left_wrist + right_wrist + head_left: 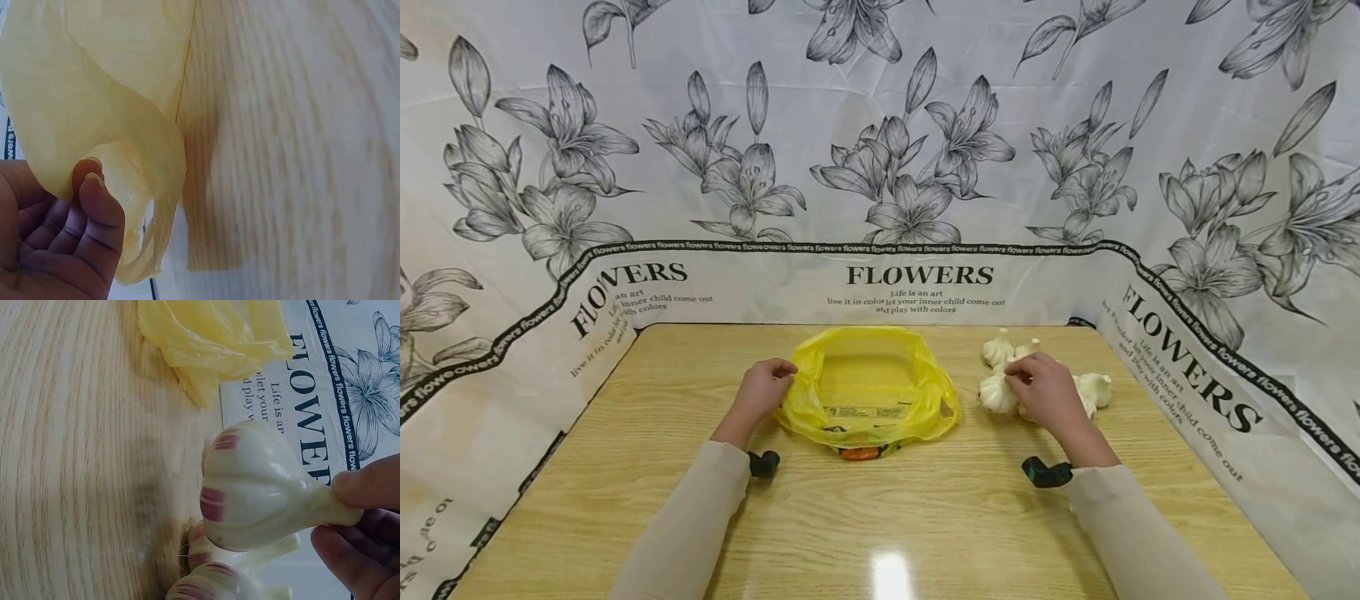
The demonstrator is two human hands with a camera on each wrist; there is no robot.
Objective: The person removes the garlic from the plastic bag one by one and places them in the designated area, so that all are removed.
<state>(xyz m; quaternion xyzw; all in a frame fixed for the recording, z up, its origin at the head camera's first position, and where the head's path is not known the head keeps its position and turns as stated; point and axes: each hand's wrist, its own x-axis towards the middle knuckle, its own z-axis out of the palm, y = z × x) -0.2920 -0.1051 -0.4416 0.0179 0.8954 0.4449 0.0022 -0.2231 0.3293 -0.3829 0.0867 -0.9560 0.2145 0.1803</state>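
A yellow plastic bag [865, 425] stands with its mouth spread wide on the table. My left hand [766, 385] pinches the bag's left rim between thumb and forefinger; the left wrist view shows the thin yellow film [125, 81] caught at the fingertips. On the right, my right hand [1047, 392] pinches a garlic bulb [256, 487] by its stem. White with purple streaks, that bulb hangs root end away from the fingers. Several more garlic bulbs [997, 348] lie around and beneath the right hand, two of them [215, 584] showing below the held one in the right wrist view.
The light wooden table [880, 517] is enclosed at the back and sides by a white cloth [917, 287] printed with flowers and lettering. Another garlic bulb [1096, 387] lies right of the right hand. A dark wrist-camera mount [1047, 472] sits below each hand.
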